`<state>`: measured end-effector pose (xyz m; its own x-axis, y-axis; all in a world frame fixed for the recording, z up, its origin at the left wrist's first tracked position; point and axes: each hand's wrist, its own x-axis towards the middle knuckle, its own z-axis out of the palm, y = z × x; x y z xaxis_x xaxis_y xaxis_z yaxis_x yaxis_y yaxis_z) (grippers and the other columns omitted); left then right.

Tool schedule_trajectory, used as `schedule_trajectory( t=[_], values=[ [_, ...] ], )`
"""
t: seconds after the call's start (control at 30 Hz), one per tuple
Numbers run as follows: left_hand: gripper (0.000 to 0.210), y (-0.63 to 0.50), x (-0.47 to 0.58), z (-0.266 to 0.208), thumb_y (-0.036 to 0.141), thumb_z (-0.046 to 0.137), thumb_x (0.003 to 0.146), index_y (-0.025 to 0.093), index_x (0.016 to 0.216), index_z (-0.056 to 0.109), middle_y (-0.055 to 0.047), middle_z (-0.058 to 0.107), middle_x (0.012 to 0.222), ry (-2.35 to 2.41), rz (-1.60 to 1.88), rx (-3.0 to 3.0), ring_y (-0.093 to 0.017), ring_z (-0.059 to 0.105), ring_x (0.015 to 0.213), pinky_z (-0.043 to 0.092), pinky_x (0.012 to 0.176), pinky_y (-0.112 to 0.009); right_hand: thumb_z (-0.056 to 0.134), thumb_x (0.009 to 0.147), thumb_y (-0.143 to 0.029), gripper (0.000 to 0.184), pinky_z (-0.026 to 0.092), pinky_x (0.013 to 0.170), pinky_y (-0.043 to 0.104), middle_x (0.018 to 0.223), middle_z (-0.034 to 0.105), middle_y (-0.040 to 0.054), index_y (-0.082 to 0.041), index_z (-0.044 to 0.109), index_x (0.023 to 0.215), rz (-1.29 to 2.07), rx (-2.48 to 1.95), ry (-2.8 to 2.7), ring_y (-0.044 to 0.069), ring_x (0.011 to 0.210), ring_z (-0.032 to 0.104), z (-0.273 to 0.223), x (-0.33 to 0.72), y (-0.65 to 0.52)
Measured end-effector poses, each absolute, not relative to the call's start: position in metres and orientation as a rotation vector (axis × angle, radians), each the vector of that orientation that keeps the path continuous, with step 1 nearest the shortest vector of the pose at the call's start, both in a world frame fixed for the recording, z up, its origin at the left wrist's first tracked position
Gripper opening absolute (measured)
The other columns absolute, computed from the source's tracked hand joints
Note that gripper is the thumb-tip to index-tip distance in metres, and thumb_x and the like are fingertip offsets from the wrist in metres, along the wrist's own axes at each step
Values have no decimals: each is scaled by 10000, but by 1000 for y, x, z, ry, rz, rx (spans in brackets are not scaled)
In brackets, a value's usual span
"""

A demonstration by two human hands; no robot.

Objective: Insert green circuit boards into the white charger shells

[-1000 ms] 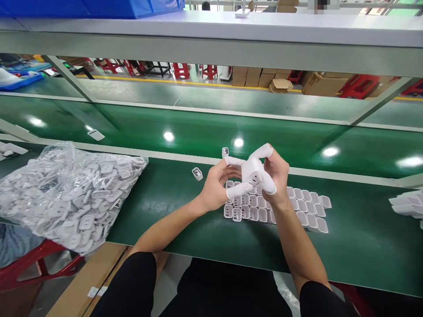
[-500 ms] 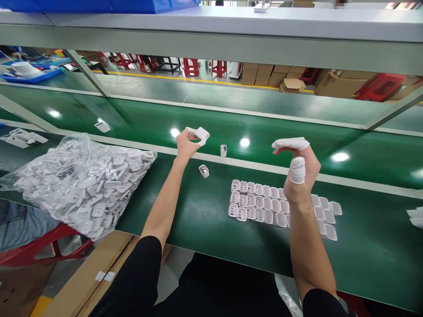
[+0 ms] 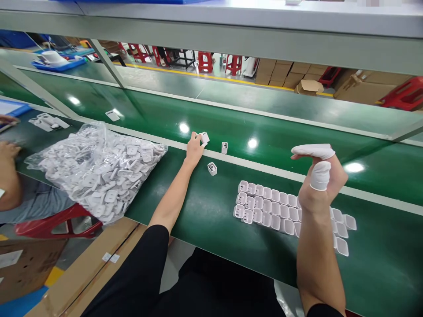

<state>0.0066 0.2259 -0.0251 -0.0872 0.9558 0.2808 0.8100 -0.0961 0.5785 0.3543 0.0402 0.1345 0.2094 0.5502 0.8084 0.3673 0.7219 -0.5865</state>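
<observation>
My left hand (image 3: 194, 150), reaching over the edge of the green belt, pinches a small white plastic charger housing (image 3: 205, 138) between thumb and fingers. I cannot tell whether the housing rests on the belt. Another white housing (image 3: 224, 147), dark parts inside it, stands on the belt to the right. A similar one (image 3: 212, 168) sits on the table just below. My right hand (image 3: 325, 176) is raised, thumb and fingers apart and nothing in them, with white covers on the fingertips. Beneath it are rows of open white housings (image 3: 266, 219), partly hidden by my forearm.
A clear plastic bag (image 3: 99, 167) full of white parts lies at the left. Beyond it are a co-worker's hand (image 3: 9, 149) and a red stool (image 3: 62, 224). A flat white piece (image 3: 112, 115) lies on the belt (image 3: 148, 114). A shelf (image 3: 211, 33) spans above.
The view has shifted left, bringing a co-worker's hands into sight. My left hand has turned the housing over the belt. My right hand stays raised and empty.
</observation>
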Motion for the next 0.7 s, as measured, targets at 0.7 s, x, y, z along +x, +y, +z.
schedule_trajectory(
  t=[0.7],
  values=[
    [511, 91, 20, -30, 387, 989, 768, 186, 1174, 754, -62, 745, 1128, 1436, 1082, 1950, -248, 738, 1059, 641, 1034, -441, 662, 1104, -563, 401, 519, 719, 464, 915, 769, 127, -230, 886, 1096, 196, -703, -1411, 279, 846, 721, 142, 350, 35]
  ],
)
